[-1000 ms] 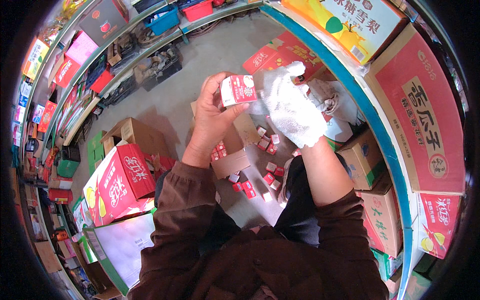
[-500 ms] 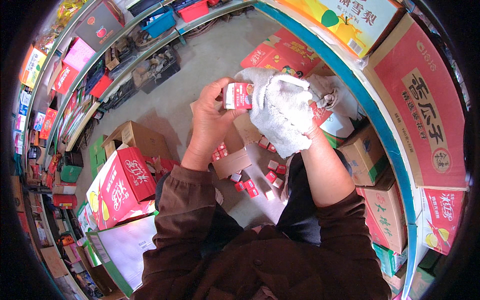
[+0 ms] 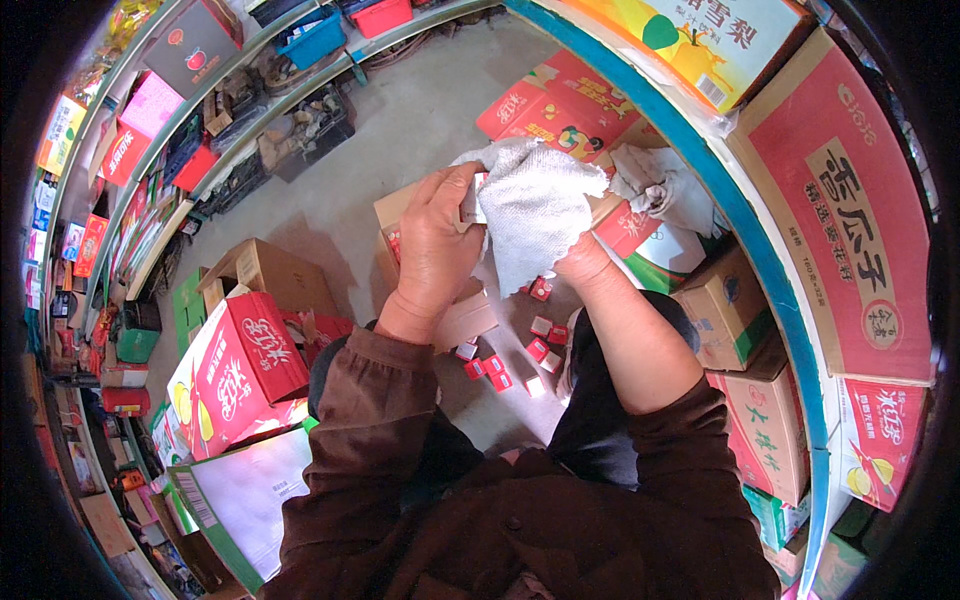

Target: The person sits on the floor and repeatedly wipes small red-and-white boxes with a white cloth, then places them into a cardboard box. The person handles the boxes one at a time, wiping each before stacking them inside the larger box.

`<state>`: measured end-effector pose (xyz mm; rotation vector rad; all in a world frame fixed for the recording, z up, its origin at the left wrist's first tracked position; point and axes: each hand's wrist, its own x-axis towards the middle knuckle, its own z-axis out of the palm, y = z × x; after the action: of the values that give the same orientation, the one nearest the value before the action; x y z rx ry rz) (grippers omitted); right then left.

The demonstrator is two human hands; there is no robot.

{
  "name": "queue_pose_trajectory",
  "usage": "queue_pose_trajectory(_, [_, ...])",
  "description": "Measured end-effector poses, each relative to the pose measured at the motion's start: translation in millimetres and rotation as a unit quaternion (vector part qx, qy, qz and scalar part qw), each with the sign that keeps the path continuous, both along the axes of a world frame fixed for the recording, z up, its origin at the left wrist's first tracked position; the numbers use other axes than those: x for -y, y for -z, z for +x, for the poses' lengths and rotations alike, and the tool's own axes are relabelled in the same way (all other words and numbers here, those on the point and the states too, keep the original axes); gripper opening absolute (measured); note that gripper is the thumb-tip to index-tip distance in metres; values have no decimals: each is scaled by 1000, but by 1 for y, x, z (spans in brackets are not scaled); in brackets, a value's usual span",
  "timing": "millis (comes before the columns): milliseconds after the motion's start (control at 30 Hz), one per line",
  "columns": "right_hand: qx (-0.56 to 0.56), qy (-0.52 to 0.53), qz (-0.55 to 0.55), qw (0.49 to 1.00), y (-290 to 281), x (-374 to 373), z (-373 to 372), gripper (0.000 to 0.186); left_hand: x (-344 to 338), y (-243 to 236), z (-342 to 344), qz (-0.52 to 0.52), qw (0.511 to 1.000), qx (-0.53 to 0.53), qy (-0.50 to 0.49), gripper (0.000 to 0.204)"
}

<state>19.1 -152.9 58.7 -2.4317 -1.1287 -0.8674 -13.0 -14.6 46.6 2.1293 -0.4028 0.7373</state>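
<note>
A small white cardboard box (image 3: 471,207) is pinched by the closed fingers of the left hand (image 3: 434,240); its long axis cannot be told, since most is covered by a ragged, pale grey knitted cloth (image 3: 537,200). Under this, the right hand's (image 3: 582,258) fingers are hidden. Below the fingers, red-and-white cardboard boxes (image 3: 502,382) are scattered on smooth grey floor (image 3: 430,95); to their right, a curving teal-edged shelf (image 3: 640,88) is seen.

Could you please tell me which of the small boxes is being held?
The small box in the left hand, partly hidden by the white cloth; the red-and-white boxes between the legs lie loose on the floor.
</note>
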Motion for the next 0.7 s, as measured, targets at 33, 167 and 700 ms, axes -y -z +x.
queue_pose_trajectory(33, [-10, 5, 3, 1000, 2, 2, 1, 24, 0, 1, 0, -1, 1000, -10, -2, 51])
queue_pose_trajectory(167, [-66, 67, -21, 995, 15, 2, 3, 22, 1, 4, -2, 16, 1000, -12, 2, 53])
queue_pose_trajectory(700, [-249, 26, 341, 906, 44, 9, -4, 19, 5, 12, -1, -190, 976, -70, 86, 49])
